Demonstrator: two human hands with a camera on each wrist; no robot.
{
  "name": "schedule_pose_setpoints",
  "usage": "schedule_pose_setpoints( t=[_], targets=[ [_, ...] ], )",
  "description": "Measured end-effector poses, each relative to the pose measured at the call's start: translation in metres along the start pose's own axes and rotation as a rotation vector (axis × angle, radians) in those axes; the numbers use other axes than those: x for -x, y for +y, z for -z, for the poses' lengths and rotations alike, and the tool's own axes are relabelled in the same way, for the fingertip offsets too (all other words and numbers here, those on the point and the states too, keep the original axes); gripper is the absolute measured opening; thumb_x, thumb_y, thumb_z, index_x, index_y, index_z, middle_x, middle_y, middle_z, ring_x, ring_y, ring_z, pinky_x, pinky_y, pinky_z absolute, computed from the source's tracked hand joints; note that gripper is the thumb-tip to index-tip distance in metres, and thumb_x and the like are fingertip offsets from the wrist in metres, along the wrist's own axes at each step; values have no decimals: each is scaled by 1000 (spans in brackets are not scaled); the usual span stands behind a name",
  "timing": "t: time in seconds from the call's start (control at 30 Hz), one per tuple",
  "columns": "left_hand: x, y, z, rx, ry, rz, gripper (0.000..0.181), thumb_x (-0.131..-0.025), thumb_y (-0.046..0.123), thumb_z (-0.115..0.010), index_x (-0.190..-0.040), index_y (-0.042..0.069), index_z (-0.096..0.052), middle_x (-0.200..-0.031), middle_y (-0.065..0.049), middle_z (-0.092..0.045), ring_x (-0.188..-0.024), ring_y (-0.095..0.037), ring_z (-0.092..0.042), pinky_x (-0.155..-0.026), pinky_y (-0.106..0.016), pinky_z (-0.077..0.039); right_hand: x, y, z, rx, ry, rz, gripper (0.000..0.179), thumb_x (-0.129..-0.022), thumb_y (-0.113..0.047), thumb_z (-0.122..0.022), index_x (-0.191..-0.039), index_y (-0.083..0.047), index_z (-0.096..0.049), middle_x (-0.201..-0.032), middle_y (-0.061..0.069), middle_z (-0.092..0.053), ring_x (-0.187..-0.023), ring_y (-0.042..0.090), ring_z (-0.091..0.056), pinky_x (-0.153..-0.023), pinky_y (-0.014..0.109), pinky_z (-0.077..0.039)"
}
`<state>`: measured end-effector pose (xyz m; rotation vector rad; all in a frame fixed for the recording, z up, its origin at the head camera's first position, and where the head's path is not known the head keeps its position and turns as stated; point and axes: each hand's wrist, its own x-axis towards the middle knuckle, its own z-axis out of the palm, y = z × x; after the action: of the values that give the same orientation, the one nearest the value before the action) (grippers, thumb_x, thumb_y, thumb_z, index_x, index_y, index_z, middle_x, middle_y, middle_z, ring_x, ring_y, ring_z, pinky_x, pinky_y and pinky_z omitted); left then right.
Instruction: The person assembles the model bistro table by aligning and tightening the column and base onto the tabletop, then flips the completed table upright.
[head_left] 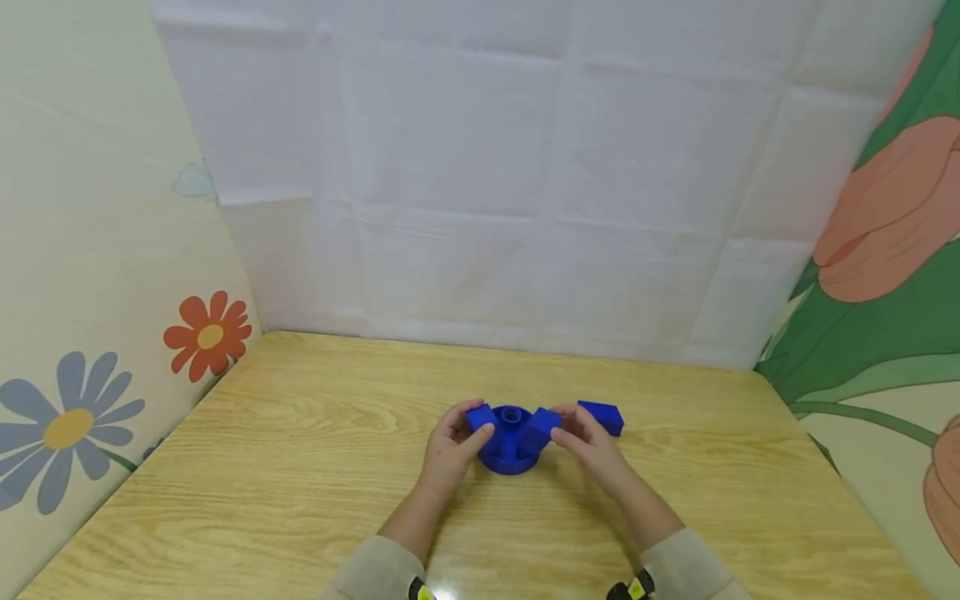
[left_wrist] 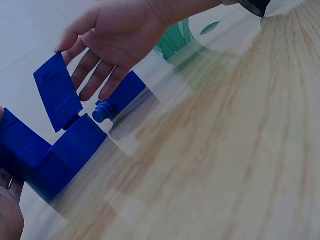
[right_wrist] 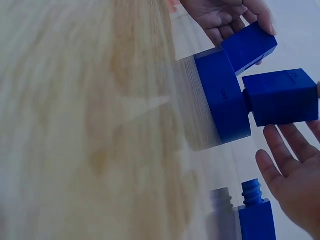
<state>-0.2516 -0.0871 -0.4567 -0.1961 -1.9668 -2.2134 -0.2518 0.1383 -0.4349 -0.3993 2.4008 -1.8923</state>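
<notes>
A round blue base [head_left: 510,465] with a raised socket stands on the table. My left hand [head_left: 448,450] grips a blue block [head_left: 480,416] at the base's left side, thumb on its near face. On the right, my right hand [head_left: 596,454] pinches the outer end of a second blue block [right_wrist: 281,97] between thumb and forefinger, the other fingers spread loosely below it. A narrow neck shows between this block and the base. Beyond my right hand, a third blue block [head_left: 602,417] lies on the table, its ridged, screw-like stub [right_wrist: 252,192] bare.
The wood-grain table [head_left: 300,467] reaches back to a creased white cloth [head_left: 480,183]. Flower-patterned panels stand at the left [head_left: 97,250] and right [head_left: 885,333]. Dark straps with yellow marks circle both wrists at the sleeves.
</notes>
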Motion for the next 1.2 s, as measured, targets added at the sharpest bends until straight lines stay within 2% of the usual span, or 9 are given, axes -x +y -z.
schedule_pose_setpoints(
  t=[0.1,0.2,0.33,0.47,0.6,0.83,0.93,1.1,1.2],
  targets=[
    [0,-1,1,-1,2,-2,42,-88,-2,-67,-128,-7,-55,-125,-26,-61,-99,0,-61,-87,-14,-49,1,0,-2,66,-14,25,38,-96,-11,-59,-131,1,-52,-116,17,-61,-102,12,-55,-88,23,-48],
    [1,-2,1,-15,0,-9,43,-88,-1,-67,-128,-8,-54,-124,-25,-63,-98,1,-61,-87,-14,-49,1,-1,-5,108,-28,62,41,-96,-10,-60,-134,1,-50,-128,24,-58,-109,23,-58,-92,28,-49],
    [0,-3,1,-16,1,-7,42,-88,-1,-67,-127,-7,-56,-122,-23,-64,-97,0,-61,-86,-15,-49,-1,-2,-9,131,-38,100,47,-96,-10,-61,-139,2,-47,-137,26,-53,-120,37,-55,-99,38,-48],
    [-1,-3,1,-7,-3,-1,42,-88,-1,-67,-128,-6,-56,-124,-25,-62,-98,0,-61,-88,-15,-49,-4,-6,-15,126,-24,92,47,-95,-11,-63,-138,2,-48,-138,25,-53,-127,38,-50,-104,46,-45],
    [-1,-2,1,-14,-5,9,42,-88,1,-67,-129,-4,-57,-127,-24,-61,-100,-1,-61,-89,-15,-49,-7,-9,-19,112,7,53,44,-93,-13,-66,-131,2,-53,-131,20,-58,-125,34,-53,-106,50,-43],
    [0,-1,1,-32,-6,5,41,-89,2,-67,-129,-4,-57,-127,-24,-61,-101,0,-60,-89,-14,-48,-9,-7,-20,128,38,26,38,-89,-16,-71,-122,-2,-57,-117,13,-65,-114,25,-58,-105,47,-45],
    [-1,-1,1,-33,-3,1,41,-89,1,-67,-128,-4,-57,-127,-24,-61,-100,0,-60,-88,-14,-49,-7,-6,-17,116,10,56,35,-91,-11,-68,-122,1,-57,-120,17,-64,-114,23,-58,-104,40,-46],
    [-1,-1,1,-8,-3,-1,41,-88,0,-67,-128,-5,-57,-127,-25,-61,-99,0,-60,-88,-14,-49,-4,-6,-10,54,-52,127,33,-93,-2,-58,-124,10,-53,-124,29,-59,-109,12,-57,-93,22,-49],
    [0,-1,0,-2,-5,-4,41,-88,1,-67,-128,-5,-57,-126,-25,-61,-98,0,-60,-87,-14,-49,-4,-6,-10,54,-61,130,34,-93,-3,-60,-123,10,-54,-122,29,-60,-108,10,-58,-92,22,-49]
  ],
)
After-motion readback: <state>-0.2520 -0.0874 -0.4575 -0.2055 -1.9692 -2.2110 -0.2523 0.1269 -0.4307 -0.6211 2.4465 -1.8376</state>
